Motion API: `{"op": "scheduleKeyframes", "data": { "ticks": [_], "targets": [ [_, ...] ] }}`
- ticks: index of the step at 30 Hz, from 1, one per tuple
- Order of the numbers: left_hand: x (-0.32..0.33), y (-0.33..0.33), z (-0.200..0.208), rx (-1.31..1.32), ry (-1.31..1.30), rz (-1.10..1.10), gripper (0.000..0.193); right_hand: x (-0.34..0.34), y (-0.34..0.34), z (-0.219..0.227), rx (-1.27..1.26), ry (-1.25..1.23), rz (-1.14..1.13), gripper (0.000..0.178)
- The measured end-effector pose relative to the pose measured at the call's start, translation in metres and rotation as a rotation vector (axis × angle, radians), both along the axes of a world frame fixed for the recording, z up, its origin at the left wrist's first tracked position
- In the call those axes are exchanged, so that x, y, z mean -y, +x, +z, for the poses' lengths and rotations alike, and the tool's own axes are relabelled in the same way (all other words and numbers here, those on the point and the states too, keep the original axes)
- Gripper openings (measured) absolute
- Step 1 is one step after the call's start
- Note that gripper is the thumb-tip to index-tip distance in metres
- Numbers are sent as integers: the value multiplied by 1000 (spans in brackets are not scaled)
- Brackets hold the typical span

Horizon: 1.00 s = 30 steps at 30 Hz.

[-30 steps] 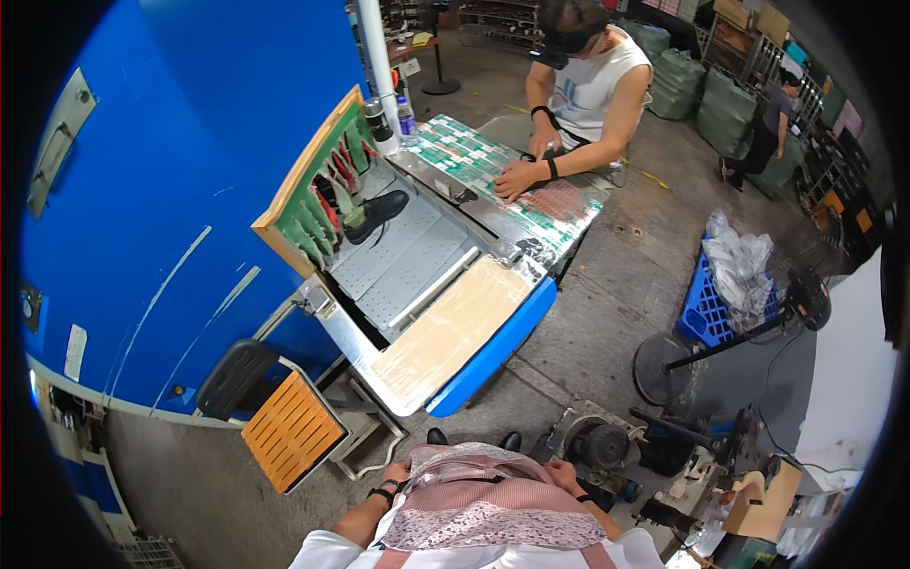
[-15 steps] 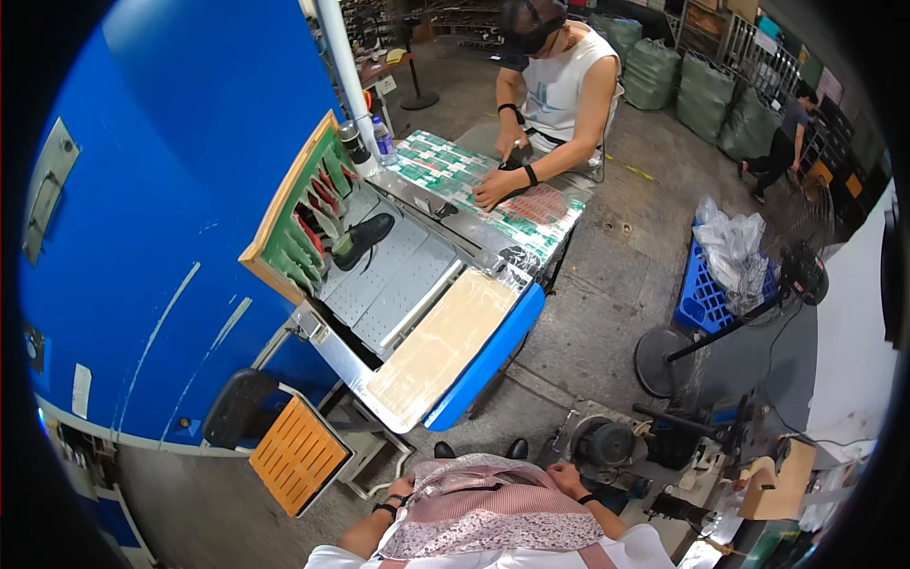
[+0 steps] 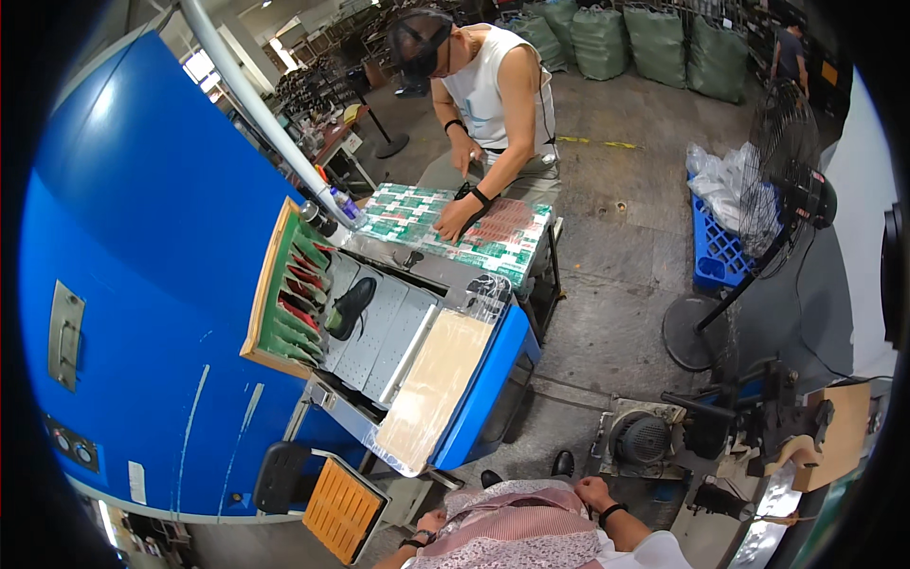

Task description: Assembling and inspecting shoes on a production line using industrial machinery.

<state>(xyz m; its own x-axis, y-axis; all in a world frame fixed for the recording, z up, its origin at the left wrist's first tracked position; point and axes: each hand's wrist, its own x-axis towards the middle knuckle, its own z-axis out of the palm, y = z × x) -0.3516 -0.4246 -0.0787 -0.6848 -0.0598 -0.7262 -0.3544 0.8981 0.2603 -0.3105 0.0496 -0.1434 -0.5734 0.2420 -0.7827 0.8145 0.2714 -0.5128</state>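
A pink patterned apron (image 3: 517, 531) spreads across my front at the lower edge. My left hand (image 3: 431, 523) is closed at the apron's left side, with a dark band on the wrist. At the other side my right hand (image 3: 594, 493) is curled against the apron's edge, and its wrist also wears a black band. Both hands seem to pinch the cloth, though the fingertips are partly hidden. Ahead, a black shoe (image 3: 353, 305) lies on the grey slatted conveyor (image 3: 393, 327), apart from my hands.
Beside the blue machine (image 3: 142, 247), a co-worker (image 3: 493, 104) handles a dark piece on a green-and-white covered table (image 3: 403, 204). A wooden-slatted chair (image 3: 343, 507) stands front left. At right are a black fan (image 3: 806, 194), a blue crate (image 3: 716, 247) and a motor (image 3: 645, 439).
The view has turned and shifted, so my hands and apron sit farther right in it. Both hands stay at the apron's sides. The co-worker remains bent over the table.
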Motion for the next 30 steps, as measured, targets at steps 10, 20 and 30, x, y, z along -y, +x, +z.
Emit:
{"op": "scheduleKeyframes", "data": {
  "ticks": [10,20,30],
  "targets": [
    [37,63,1,18,-224,-62,37,-1,15,-45,-1,-136,-28,11],
    [3,77,73,49,-298,-6,37,20,29,-107,204,-172,-19,19],
    [-31,37,98,167,-373,30,33,1,15,-96,254,-301,-153,11]
  ]
}}
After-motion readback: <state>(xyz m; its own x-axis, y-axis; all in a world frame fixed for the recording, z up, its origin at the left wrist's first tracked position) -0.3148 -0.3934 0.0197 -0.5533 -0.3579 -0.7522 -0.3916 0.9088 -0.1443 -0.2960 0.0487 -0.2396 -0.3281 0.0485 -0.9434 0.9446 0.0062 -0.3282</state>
